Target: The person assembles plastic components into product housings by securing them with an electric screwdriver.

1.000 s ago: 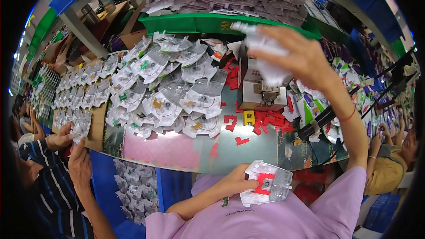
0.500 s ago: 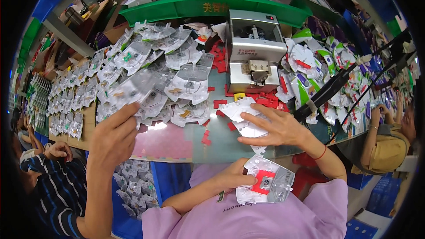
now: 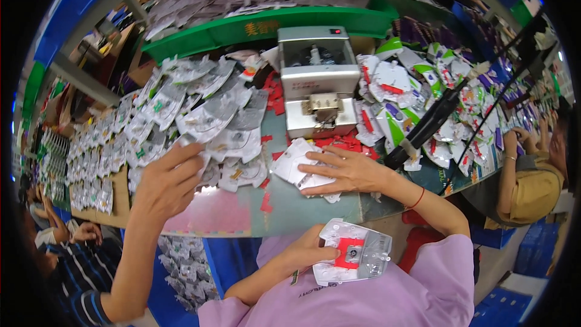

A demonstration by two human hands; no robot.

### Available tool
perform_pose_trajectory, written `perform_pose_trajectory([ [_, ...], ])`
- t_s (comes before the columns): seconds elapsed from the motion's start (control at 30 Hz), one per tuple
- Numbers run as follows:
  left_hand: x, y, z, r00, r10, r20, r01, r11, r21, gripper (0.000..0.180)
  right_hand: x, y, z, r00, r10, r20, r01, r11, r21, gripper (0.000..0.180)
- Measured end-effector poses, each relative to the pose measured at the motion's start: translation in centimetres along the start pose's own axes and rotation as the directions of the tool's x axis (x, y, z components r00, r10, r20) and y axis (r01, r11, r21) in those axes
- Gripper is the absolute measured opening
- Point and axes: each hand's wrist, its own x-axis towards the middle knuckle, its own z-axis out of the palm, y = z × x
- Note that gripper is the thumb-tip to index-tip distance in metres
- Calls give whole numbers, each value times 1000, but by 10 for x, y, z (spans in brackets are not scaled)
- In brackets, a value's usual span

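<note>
My left hand (image 3: pixel 307 249) grips a white plastic housing (image 3: pixel 370 255) low in front of my lavender shirt. Its thumb presses beside a red plastic block (image 3: pixel 347 252), set round a square metal-grey piece in the housing's middle; the housing's right end is see-through. Farther forward, my right hand (image 3: pixel 345 172) rests palm down with spread fingers over flat white plastic parts (image 3: pixel 293 162) on the tabletop. It covers much of them, and I cannot tell how many lie there. From the left a co-worker's hand (image 3: pixel 166 184) reaches to a pile of clear-ended housings (image 3: pixel 206 115).
Behind my right hand stands a silver machine (image 3: pixel 321 82) with a see-through lid. Red plastic pieces (image 3: pixel 357 145) are strewn around it. A black rod-shaped tool (image 3: pixel 426 124) hangs before the green-and-white housings (image 3: pixel 393 118). A green bin (image 3: pixel 212 41) runs along the back.
The whole view has shifted, moving the table leftward in the picture. The co-worker's hand has brought a clear-ended housing to the pile. My left hand keeps its grip; my right fingers lie flatter over the white parts.
</note>
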Motion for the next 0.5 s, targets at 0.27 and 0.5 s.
perform_pose_trajectory([
  [0.27,19,-11,-14,994,-96,43,94,994,49,60,-20,-13,3,989,130,62,-132,991,24,64],
  [0.5,20,-23,-22,989,-66,-129,64,998,-18,56,3,-7,22,992,94,-86,-80,985,151,55],
])
